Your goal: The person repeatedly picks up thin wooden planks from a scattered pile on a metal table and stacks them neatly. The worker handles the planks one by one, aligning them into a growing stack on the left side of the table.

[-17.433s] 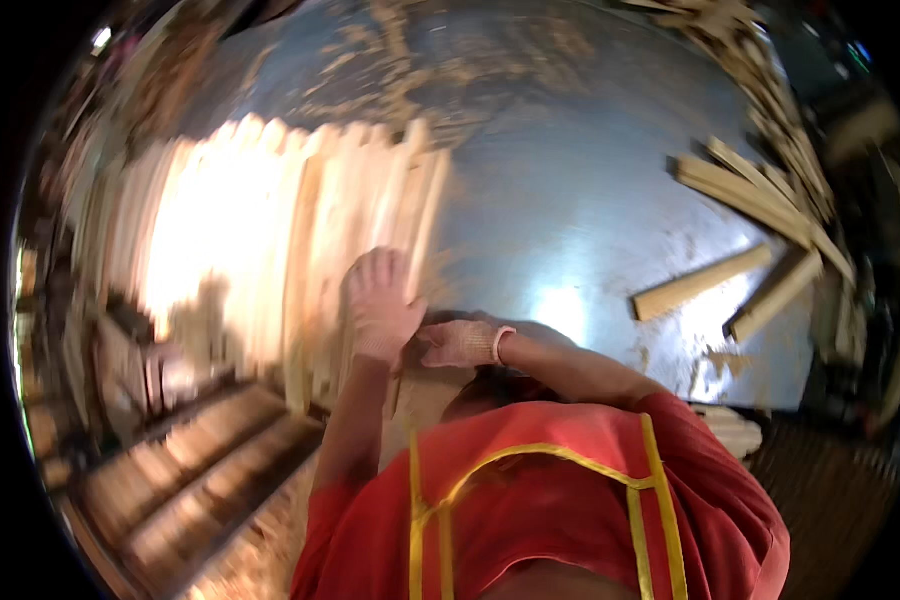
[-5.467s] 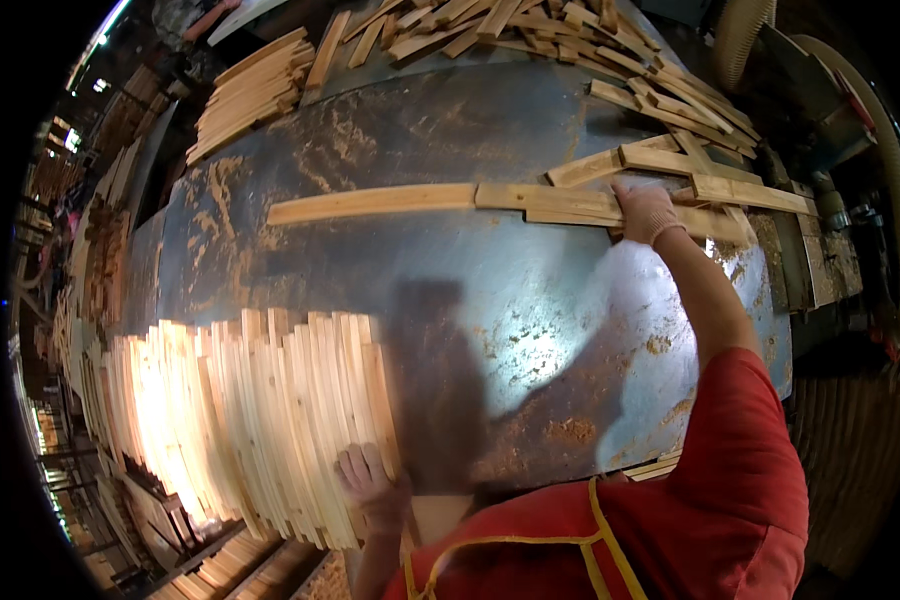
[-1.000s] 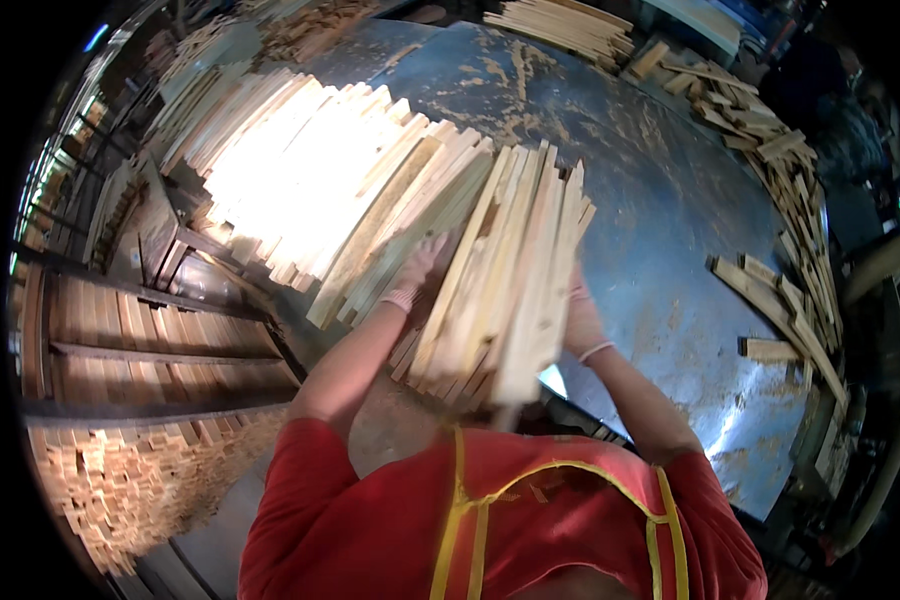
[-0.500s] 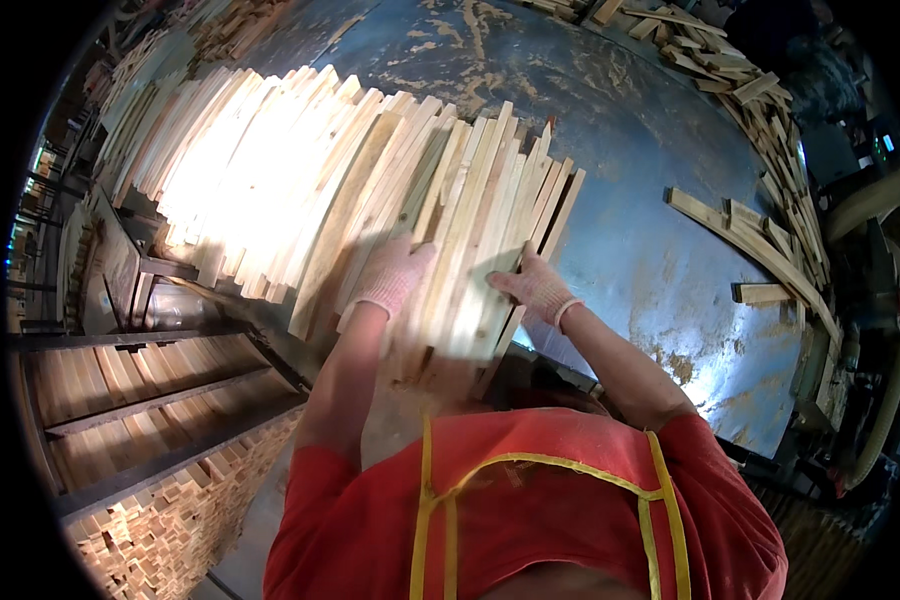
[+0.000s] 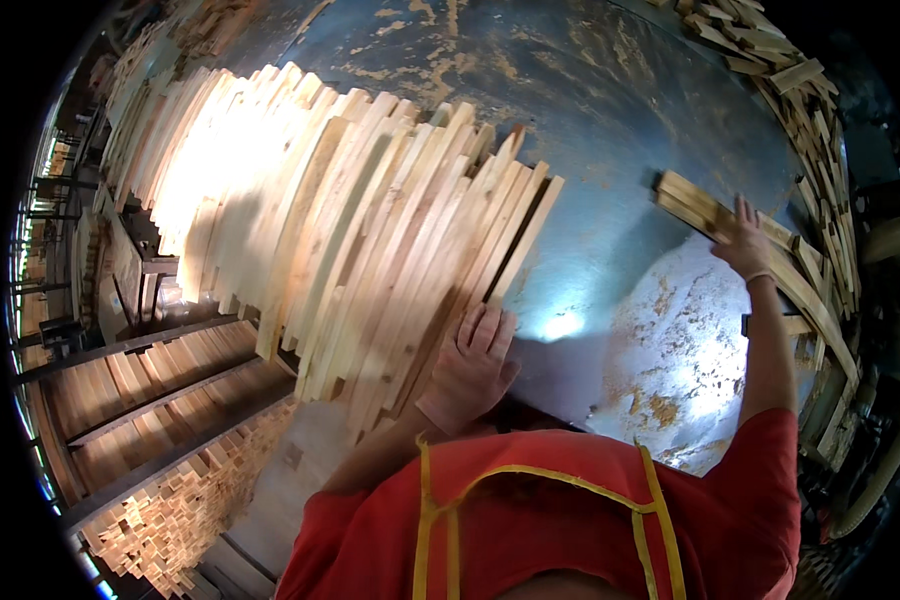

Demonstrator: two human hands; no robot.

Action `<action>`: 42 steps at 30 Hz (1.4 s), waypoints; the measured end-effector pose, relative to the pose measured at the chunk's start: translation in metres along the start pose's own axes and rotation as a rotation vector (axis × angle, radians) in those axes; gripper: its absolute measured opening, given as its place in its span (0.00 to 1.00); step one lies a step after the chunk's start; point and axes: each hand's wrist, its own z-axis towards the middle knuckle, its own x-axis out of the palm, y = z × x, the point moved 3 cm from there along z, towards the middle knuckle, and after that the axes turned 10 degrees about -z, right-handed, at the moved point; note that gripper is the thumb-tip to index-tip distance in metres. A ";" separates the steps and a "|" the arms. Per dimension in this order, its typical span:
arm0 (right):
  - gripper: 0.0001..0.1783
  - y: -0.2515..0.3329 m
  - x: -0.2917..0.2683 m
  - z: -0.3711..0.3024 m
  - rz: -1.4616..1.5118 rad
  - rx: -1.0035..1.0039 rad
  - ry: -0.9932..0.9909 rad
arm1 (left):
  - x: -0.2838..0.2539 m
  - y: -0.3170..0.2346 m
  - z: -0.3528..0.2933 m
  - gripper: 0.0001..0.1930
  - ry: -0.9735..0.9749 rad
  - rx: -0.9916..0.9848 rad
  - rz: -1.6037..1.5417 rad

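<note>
R hand (image 5: 742, 240) has left the slat row (image 5: 370, 240), now flat, fingers apart, on loose slats (image 5: 705, 208) at table's (image 5: 610, 150) right edge; L hand (image 5: 470, 365) rests open on row's near end — next batch fetch likely.

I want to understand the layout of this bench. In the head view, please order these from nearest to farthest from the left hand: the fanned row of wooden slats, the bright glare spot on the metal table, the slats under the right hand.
1. Fanned row of wooden slats: the left hand rests on its near end.
2. Bright glare spot: just right of that hand, on the metal table.
3. Slats under the right hand: far right, where the right hand reaches.
</note>
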 end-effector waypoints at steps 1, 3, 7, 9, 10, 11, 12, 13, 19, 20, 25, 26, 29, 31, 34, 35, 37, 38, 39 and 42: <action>0.63 -0.023 0.007 -0.003 -0.060 0.042 0.094 | 0.014 -0.003 -0.001 0.41 0.005 -0.024 0.039; 0.66 -0.054 0.017 0.000 -0.193 0.111 0.273 | 0.046 0.007 -0.004 0.41 0.007 -0.087 0.171; 0.69 -0.041 0.034 0.026 -0.001 0.138 0.402 | 0.067 0.049 -0.016 0.36 0.011 -0.116 0.381; 0.68 -0.007 -0.011 0.030 0.125 0.150 0.547 | 0.070 0.056 -0.006 0.34 -0.012 -0.076 0.402; 0.67 -0.005 0.027 0.022 0.506 0.074 0.442 | 0.068 0.057 -0.009 0.34 -0.017 -0.065 0.390; 0.65 0.016 0.014 0.006 0.680 0.097 0.494 | 0.059 0.048 -0.007 0.33 -0.027 -0.062 0.368; 0.63 0.037 -0.001 -0.012 0.852 0.127 0.545 | 0.053 0.041 -0.006 0.33 -0.040 -0.058 0.347; 0.60 0.052 0.003 -0.035 1.059 0.198 0.561 | 0.054 0.041 -0.003 0.33 -0.062 -0.057 0.311; 0.31 0.201 0.029 -0.138 1.199 0.299 0.291 | 0.032 0.034 -0.011 0.33 -0.017 -0.139 -0.033; 0.32 0.236 0.020 -0.154 1.162 0.281 0.352 | 0.016 0.030 -0.013 0.32 -0.048 -0.102 0.010; 0.39 0.373 -0.006 -0.207 0.968 -0.389 0.654 | -0.056 0.093 -0.076 0.30 -0.319 -0.285 0.265; 0.36 0.374 -0.017 -0.203 0.971 -0.407 0.763 | -0.073 0.116 -0.093 0.30 -0.348 -0.395 0.187; 0.25 0.353 -0.037 -0.177 1.233 -0.286 0.743 | -0.118 0.176 -0.132 0.26 -0.388 -0.791 -0.207; 0.26 0.356 -0.086 -0.148 1.150 -0.031 0.651 | -0.129 0.197 -0.151 0.23 -0.332 -0.910 -0.583; 0.35 0.397 -0.102 -0.111 1.403 0.042 0.550 | -0.103 0.248 -0.170 0.21 -0.303 -0.965 -0.918; 0.38 0.414 -0.105 -0.105 1.413 0.064 0.530 | -0.099 0.263 -0.174 0.20 -0.356 -0.983 -0.848; 0.44 0.444 -0.101 -0.089 1.444 0.100 0.494 | -0.108 0.265 -0.162 0.20 -0.429 -0.918 -0.544; 0.49 0.449 -0.103 -0.084 1.291 0.109 0.468 | -0.116 0.248 -0.152 0.20 -0.441 -0.840 -0.312; 0.54 0.455 -0.105 -0.084 1.139 0.111 0.450 | -0.124 0.228 -0.145 0.20 -0.445 -0.766 -0.078; 0.60 0.458 -0.081 -0.080 1.049 0.107 0.367 | -0.118 0.195 -0.119 0.23 -0.295 -0.678 -0.154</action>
